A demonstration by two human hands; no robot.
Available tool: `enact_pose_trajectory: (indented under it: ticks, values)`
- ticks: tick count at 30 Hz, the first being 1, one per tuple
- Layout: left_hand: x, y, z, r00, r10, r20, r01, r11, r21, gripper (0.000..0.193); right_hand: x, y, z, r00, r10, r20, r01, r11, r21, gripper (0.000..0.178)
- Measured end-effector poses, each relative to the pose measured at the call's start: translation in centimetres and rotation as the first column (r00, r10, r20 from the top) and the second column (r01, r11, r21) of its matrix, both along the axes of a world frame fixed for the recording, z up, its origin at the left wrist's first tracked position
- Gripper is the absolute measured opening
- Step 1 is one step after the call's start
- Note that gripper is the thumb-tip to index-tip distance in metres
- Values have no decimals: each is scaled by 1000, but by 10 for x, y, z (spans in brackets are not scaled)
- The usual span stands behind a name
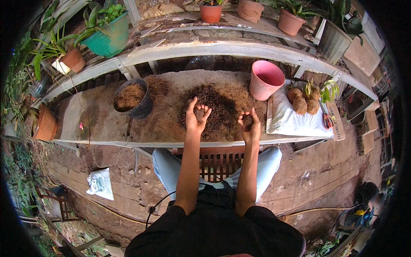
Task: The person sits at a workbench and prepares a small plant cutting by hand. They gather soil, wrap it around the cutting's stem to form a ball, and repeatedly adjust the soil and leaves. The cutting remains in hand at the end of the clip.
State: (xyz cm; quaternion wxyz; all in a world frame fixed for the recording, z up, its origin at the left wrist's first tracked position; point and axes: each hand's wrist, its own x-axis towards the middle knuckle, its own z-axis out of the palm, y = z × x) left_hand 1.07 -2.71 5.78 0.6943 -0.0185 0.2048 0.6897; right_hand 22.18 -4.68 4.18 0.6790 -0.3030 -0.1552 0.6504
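Over a heap of dark soil (212,100) spread on the bench, both of my hands are turned palm up. My left hand (197,118) is open above the left part of the heap, its fingers loosely curled and apart from the thumb. By the right edge of the soil, my right hand (251,125) is also open, with curled fingers and a gap to the thumb. Whether crumbs of soil lie in either palm I cannot tell. A pink pot (266,81) stands beyond my right hand. Left of the heap, a black pot (143,103) holds brown coir fibre (129,97).
On the right, a white sack (284,120) bears several fibre-wrapped root balls (298,100) with leaves, and scissors (328,121). A terracotta planter (45,123) is at the bench's left end. Potted plants, including a green pot (109,36), line the far shelf. A white packet (100,184) lies on the floor.
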Motion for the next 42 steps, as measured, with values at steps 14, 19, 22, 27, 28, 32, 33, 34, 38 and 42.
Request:
enact_pose_trajectory:
  ticks: [14,19,22,27,28,32,33,34,38,42]
  values:
    - [3,-2,0,998,-15,-66,25,988,149,17,17,4,-29,980,85,178,-114,981,159,30]
    - [-2,-2,6,977,-6,-213,41,986,160,22,-21,-2,19,962,-234,143,232,972,36,21]
    - [-16,-2,-12,983,-121,-139,152,959,238,27,-17,-5,23,985,-134,106,130,991,38,19]
    - [-1,-9,15,993,-69,96,71,997,-8,34,-4,-4,1,993,-11,-121,19,998,58,25]
    - [-5,-6,9,989,-75,129,72,997,25,34,-6,-3,2,993,-29,-117,32,999,18,26]
    - [-20,6,-24,976,-149,159,117,974,192,40,-13,-2,12,991,-98,-93,92,994,-66,34]
    - [-21,7,-28,974,-177,139,139,960,242,41,-12,-1,11,993,-89,-81,83,994,-71,35]
    - [-21,8,-27,979,-175,106,142,954,264,44,-10,-2,9,994,-82,-69,77,994,-77,36]
    - [-20,8,-26,981,-191,26,178,948,265,40,4,4,-14,997,79,-5,-79,996,-37,35]
    - [-19,2,-21,985,-170,40,153,949,275,26,5,0,-17,993,41,111,-43,999,23,31]
